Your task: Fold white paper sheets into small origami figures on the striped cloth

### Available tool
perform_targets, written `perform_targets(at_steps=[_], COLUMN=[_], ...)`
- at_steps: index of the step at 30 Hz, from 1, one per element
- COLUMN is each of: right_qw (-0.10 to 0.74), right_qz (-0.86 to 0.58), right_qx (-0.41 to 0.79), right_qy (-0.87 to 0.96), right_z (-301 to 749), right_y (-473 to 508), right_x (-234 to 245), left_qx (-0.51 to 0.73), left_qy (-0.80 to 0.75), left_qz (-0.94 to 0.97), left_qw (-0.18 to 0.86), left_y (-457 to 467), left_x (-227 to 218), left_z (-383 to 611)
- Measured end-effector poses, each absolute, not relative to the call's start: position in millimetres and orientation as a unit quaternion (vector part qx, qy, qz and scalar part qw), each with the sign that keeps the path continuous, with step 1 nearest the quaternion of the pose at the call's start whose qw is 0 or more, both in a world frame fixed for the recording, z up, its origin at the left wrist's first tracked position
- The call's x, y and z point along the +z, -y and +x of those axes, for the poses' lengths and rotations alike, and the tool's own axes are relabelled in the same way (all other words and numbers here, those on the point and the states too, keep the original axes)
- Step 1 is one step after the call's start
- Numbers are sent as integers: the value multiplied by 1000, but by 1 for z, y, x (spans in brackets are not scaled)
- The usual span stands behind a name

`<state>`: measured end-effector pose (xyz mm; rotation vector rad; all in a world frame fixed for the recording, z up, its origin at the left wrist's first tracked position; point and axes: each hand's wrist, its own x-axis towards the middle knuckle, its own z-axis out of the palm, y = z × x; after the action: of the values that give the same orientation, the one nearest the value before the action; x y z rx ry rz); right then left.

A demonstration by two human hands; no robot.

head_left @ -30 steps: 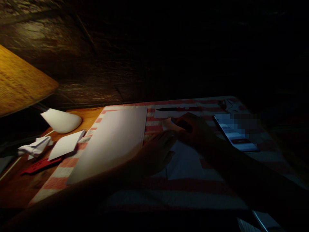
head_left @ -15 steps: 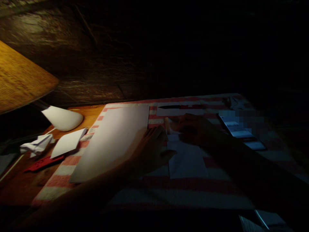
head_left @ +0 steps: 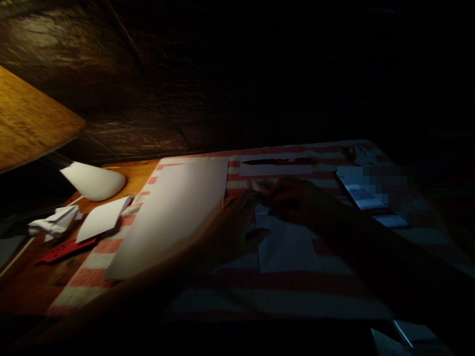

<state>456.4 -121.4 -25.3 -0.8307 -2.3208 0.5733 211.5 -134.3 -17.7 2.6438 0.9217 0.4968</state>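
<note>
A folded sheet of white paper [head_left: 285, 249] lies on the striped cloth, in dim light. My left hand [head_left: 241, 217] rests at its left edge, fingers reaching toward its top and thumb stretched over the sheet. At the paper's top end my right hand [head_left: 291, 198] has its fingers closed on the folded part. The two hands' fingertips nearly meet there, and shadow hides the exact grip. Left of them is a larger flat stack of white paper [head_left: 178, 202]. Beyond the hands, a knife [head_left: 276, 161] with a dark blade and red handle lies on a white strip.
A lamp [head_left: 94, 180] with a yellow-brown shade stands at the left. Near it are crumpled paper [head_left: 55, 222], a curved white sheet [head_left: 104, 217] and a red object [head_left: 67, 251]. A lit phone [head_left: 365, 193] lies right on the striped cloth [head_left: 237, 282]. A dark wall rises behind.
My left hand's fingers have moved up and right toward the paper's top. My right hand has shifted slightly left, so the fingertips of both hands are closer together.
</note>
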Motion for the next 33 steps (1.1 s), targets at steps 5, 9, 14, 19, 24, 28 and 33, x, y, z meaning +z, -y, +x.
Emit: perform_targets(at_steps=[5, 9, 14, 19, 24, 28, 33], right_qw=[332, 353, 327, 321, 325, 333, 349], right_qz=[-305, -338, -384, -366, -361, -392, -404], right_qx=[218, 237, 236, 255, 259, 229, 231], right_qy=[866, 839, 831, 835, 835, 826, 813], right_z=[455, 457, 462, 462, 460, 458, 454], right_y=[117, 117, 118, 118, 117, 117, 117], right_x=[-30, -35, -34, -31, -31, -36, -42], left_qx=[181, 183, 168, 151, 134, 124, 123], left_qy=[-315, -312, -316, -316, -312, -312, -298], left_qz=[922, 926, 929, 933, 936, 939, 946], left_qw=[137, 110, 94, 89, 93, 71, 44], left_y=[134, 134, 135, 134, 131, 128, 120], left_x=[-20, -22, -23, -23, -22, -22, -25], left_z=[210, 210, 209, 208, 209, 209, 207])
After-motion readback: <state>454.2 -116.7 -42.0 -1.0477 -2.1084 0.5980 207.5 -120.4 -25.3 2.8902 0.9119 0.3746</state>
